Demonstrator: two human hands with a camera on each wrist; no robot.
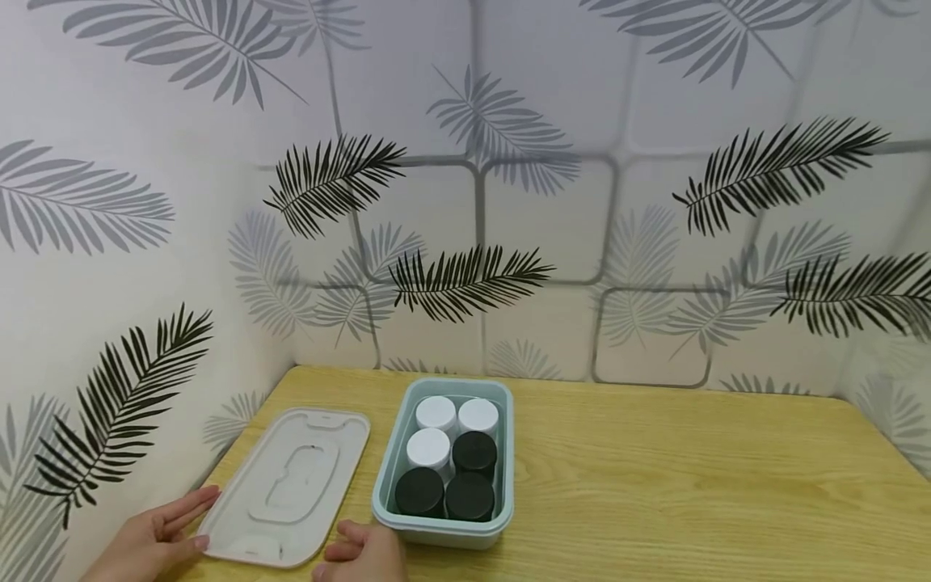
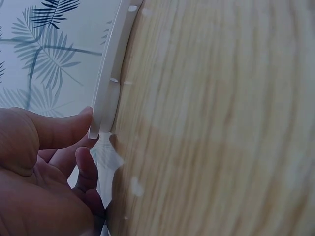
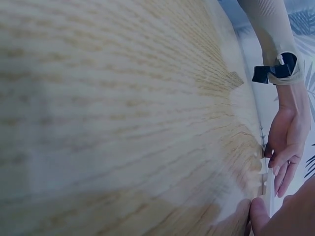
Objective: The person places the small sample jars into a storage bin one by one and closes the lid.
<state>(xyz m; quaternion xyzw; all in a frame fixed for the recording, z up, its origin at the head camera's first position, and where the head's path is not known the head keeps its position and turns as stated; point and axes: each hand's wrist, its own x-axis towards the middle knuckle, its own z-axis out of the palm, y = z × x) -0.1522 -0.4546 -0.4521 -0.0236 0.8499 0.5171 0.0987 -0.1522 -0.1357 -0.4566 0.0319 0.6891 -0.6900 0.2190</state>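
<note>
A pale, flat plastic lid (image 1: 287,493) with a raised centre outline lies on the table's left. My left hand (image 1: 149,537) is at its near left corner, thumb on the edge and fingers along the side. In the left wrist view, the left hand (image 2: 47,167) pinches the lid's edge (image 2: 106,83). My right hand (image 1: 367,554), fingers loosely bent, is beside the lid's near right corner. The right thumb (image 3: 258,214) shows low in the right wrist view, close to the lid. Right of the lid stands a light blue tub (image 1: 444,527).
Inside the tub are several round-lidded jars, white ones such as this white jar (image 1: 436,414) and black ones such as this black jar (image 1: 469,496). The wooden table (image 1: 691,485) meets a leaf-patterned wall (image 1: 545,218) behind and at the left.
</note>
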